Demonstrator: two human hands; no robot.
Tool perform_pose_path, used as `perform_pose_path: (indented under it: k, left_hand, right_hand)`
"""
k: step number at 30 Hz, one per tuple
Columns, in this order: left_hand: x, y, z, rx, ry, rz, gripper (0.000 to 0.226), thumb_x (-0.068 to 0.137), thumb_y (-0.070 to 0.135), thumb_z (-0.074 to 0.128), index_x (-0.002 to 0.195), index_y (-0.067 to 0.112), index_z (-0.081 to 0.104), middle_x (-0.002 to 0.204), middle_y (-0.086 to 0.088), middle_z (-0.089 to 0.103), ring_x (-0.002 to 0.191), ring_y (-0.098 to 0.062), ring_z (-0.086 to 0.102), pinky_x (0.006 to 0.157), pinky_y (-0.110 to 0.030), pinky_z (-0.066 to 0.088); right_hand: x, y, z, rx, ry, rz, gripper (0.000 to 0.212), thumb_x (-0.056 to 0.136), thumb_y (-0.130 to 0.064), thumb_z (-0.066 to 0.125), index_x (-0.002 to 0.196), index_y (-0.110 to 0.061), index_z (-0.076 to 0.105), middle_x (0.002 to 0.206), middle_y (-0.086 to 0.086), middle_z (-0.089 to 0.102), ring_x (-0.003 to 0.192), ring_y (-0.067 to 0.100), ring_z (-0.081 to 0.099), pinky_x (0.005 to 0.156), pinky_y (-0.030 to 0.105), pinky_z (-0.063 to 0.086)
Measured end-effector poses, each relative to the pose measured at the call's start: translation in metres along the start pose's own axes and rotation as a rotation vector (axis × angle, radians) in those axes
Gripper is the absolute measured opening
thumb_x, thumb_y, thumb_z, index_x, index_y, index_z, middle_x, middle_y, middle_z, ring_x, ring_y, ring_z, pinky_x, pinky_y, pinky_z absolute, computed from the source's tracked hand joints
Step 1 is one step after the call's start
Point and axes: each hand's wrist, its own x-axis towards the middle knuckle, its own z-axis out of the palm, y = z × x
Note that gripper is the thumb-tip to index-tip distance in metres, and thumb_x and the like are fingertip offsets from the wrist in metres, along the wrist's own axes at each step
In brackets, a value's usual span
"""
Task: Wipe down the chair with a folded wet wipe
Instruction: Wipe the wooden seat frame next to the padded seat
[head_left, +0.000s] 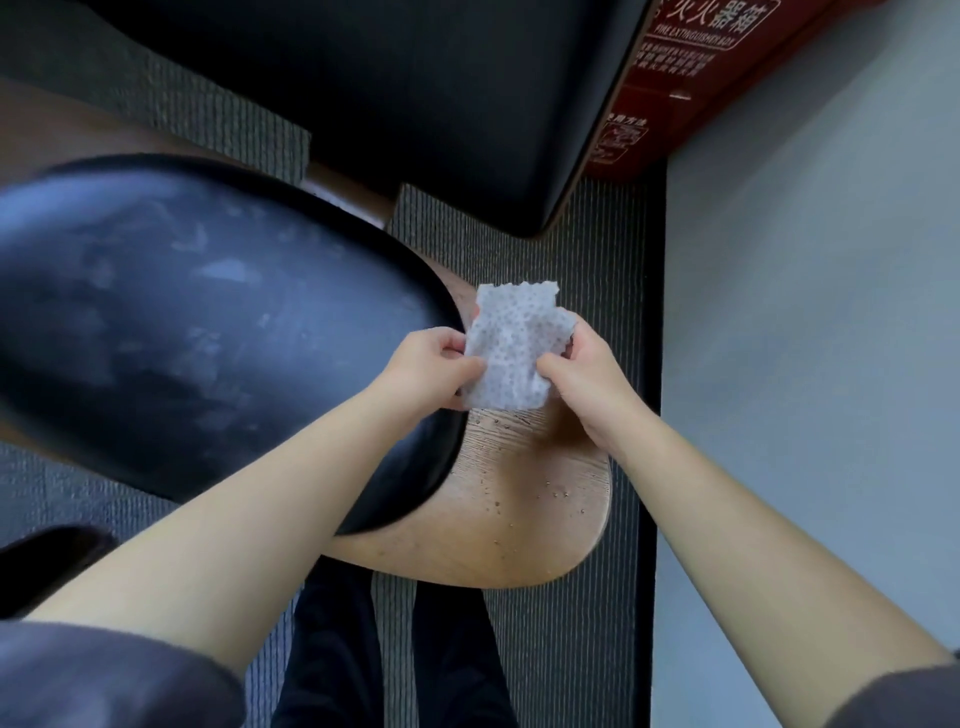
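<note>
A person stands over a chair and looks down at it. Both hands are up in the air, close together, and each one pinches a side of the wet wipe (511, 345). The left hand (434, 366) grips the left edge with thumb and fingers. The right hand (584, 376) grips the right edge the same way. The wipe is white with little dots. It hangs between the two hands and looks partly folded, longer up and down than side to side.

The chair has two parts that show. The black padded back (197, 322) is big and round and sits to the left of the hands. It looks dusty, with pale smears on it. The wooden seat (519, 509) is right under the hands and a bit nearer to the person. It has small drops or specks on it.

I think the person is folding the wipe and has not begun to wipe. The wipe is not touching the chair. The seat lies straight below, so both hands could go down to it. The left hand is nearer the black back. The right hand is nearer the open part of the seat.

A gray carpet (566, 291) is under the chair.
</note>
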Motion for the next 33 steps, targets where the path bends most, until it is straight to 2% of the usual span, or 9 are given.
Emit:
perform_pose_path:
  k: [2,5,10,13,19,23,26,29,33]
  left_hand:
    - [-0.001,0.000,-0.001,-0.051,-0.005,0.046,0.017,0.093,0.003,0.051,0.087,0.014,0.061,0.102,-0.011,0.068,0.102,-0.028,0.067,0.090,-0.048,0.056]
    - [0.000,-0.001,-0.004,-0.077,-0.082,0.057,0.025,0.094,-0.001,0.042,0.092,0.017,0.059,0.107,-0.008,0.066,0.106,-0.026,0.065,0.091,-0.047,0.055]
    - [-0.001,0.000,-0.014,-0.120,-0.156,0.092,0.031,0.093,-0.005,0.037,0.104,0.017,0.055,0.094,-0.002,0.062,0.073,-0.015,0.058,0.062,-0.033,0.049]
    - [-0.002,0.003,-0.021,-0.126,-0.154,0.072,0.028,0.091,-0.005,0.037,0.105,0.011,0.056,0.081,-0.001,0.059,0.057,-0.010,0.050,0.051,-0.025,0.039]
    - [0.010,-0.003,-0.034,0.023,-0.085,0.040,0.022,0.090,-0.006,0.046,0.088,0.012,0.057,0.083,-0.007,0.062,0.060,-0.014,0.056,0.055,-0.026,0.049]
    - [0.042,-0.027,-0.047,0.618,0.101,0.078,0.032,0.092,0.014,0.052,0.125,0.018,0.053,0.128,-0.005,0.052,0.113,-0.023,0.051,0.093,-0.036,0.045]
    - [0.068,-0.043,-0.065,1.060,0.116,0.050,0.076,0.090,0.036,0.061,0.152,0.021,0.020,0.161,-0.010,0.009,0.148,-0.031,0.009,0.117,-0.052,0.021]
    - [0.094,-0.058,-0.083,1.263,0.081,-0.037,0.113,0.080,0.065,0.063,0.155,0.024,-0.012,0.160,-0.010,-0.025,0.148,-0.035,-0.019,0.115,-0.064,0.006]
    - [0.112,-0.075,-0.090,1.256,0.047,-0.072,0.125,0.073,0.075,0.061,0.152,0.025,-0.022,0.157,-0.010,-0.032,0.146,-0.035,-0.024,0.111,-0.072,0.008]
  right_hand:
    - [0.000,0.002,-0.003,0.155,-0.077,0.136,0.039,0.093,-0.022,0.058,0.129,-0.027,0.047,0.122,-0.002,0.064,0.110,0.018,0.064,0.088,0.038,0.054]
    - [0.003,0.010,-0.009,0.430,-0.236,0.331,0.068,0.085,-0.042,0.069,0.142,-0.023,0.038,0.128,0.003,0.063,0.112,0.022,0.064,0.093,0.043,0.052]
    - [0.007,0.013,0.000,0.480,-0.253,0.430,0.056,0.076,-0.035,0.071,0.129,-0.021,0.056,0.102,-0.003,0.065,0.080,0.009,0.062,0.064,0.022,0.048]
    - [0.011,0.012,0.005,0.375,-0.259,0.454,0.048,0.081,-0.035,0.072,0.124,-0.018,0.060,0.110,-0.001,0.070,0.093,0.015,0.064,0.077,0.027,0.046]
    - [0.028,0.000,0.014,0.547,-0.152,0.423,0.034,0.088,0.010,0.045,0.119,-0.001,0.055,0.121,0.018,0.065,0.109,0.030,0.061,0.094,0.039,0.045]
    - [0.067,-0.007,0.016,-0.033,0.144,0.189,0.030,0.086,0.008,0.042,0.101,-0.012,0.059,0.101,0.010,0.067,0.089,0.027,0.066,0.072,0.039,0.052]
    - [0.111,-0.009,0.017,-0.502,0.237,-0.121,0.030,0.081,0.006,0.037,0.085,-0.012,0.060,0.077,0.001,0.059,0.071,0.019,0.054,0.059,0.029,0.044]
    - [0.157,0.000,0.034,-0.689,0.154,-0.301,0.030,0.083,-0.001,0.043,0.088,-0.020,0.065,0.084,-0.002,0.066,0.081,0.020,0.059,0.069,0.029,0.044]
    - [0.207,0.010,0.072,-0.723,0.038,-0.391,0.042,0.076,-0.014,0.041,0.104,-0.029,0.069,0.093,-0.003,0.071,0.090,0.021,0.064,0.082,0.038,0.051]
